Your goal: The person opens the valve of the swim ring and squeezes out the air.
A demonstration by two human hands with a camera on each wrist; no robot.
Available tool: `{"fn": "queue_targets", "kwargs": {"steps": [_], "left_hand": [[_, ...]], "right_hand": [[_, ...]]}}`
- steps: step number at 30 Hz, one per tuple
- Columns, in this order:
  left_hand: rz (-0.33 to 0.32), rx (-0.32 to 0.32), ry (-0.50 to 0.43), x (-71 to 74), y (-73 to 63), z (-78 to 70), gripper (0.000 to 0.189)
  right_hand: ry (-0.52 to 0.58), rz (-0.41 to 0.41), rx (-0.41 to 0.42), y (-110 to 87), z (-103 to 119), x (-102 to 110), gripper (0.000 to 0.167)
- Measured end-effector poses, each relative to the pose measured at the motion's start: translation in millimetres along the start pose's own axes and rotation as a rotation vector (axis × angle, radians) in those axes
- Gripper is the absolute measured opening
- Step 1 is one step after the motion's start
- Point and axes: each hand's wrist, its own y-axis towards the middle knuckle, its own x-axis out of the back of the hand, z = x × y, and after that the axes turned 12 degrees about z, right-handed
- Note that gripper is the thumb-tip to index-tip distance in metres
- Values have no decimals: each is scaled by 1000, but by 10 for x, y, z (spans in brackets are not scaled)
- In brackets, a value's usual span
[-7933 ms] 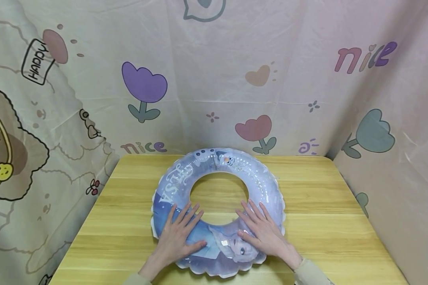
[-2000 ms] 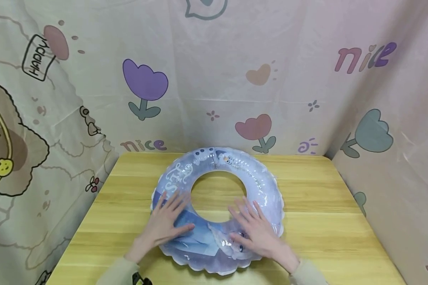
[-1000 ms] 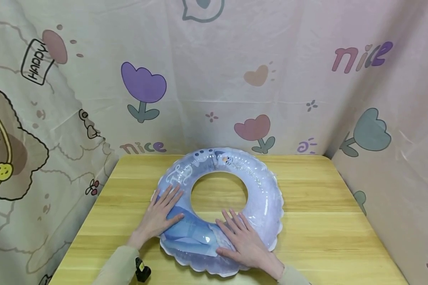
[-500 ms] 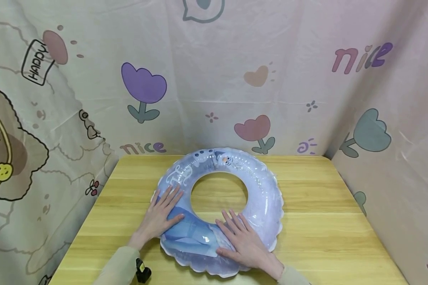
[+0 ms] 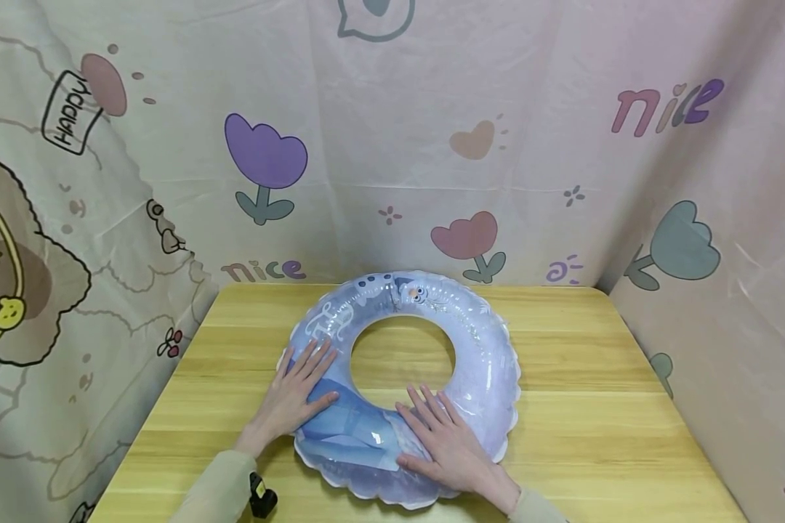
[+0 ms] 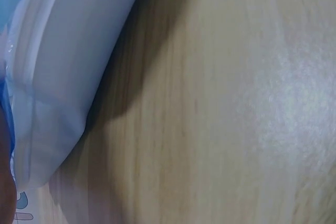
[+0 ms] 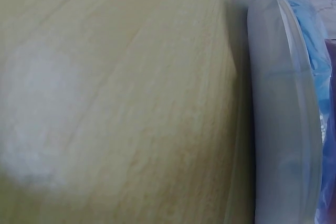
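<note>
An inflated swim ring [image 5: 490,356], pale purple and blue with cartoon prints and a scalloped edge, lies flat on the wooden table. My left hand [image 5: 294,396] rests on its left side, fingers straight and spread. On the front right part of the ring lies my right hand [image 5: 448,443], also with straight fingers, covering some of the print. In the left wrist view the ring's white side [image 6: 68,56] fills the upper left, with a bit of the hand at the edge. The right wrist view has the ring's side [image 7: 283,119] along its right.
The light wooden table [image 5: 582,407] extends on both sides of the ring and shows through its hole. A printed curtain [image 5: 379,131] hangs behind and along both sides. A small black object [image 5: 262,497] sits by the left sleeve [image 5: 219,487].
Since the oldest frame my left hand has shifted left and a little up the ring, and my right hand left and slightly toward me. Over the last second both stay still.
</note>
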Motion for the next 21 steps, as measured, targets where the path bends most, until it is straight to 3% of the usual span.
{"fn": "queue_targets", "kwargs": {"steps": [21], "left_hand": [[2,9,-28,-10,-6,-10,81]], "right_hand": [[8,23,-12,-4,-13,-26,78]]}}
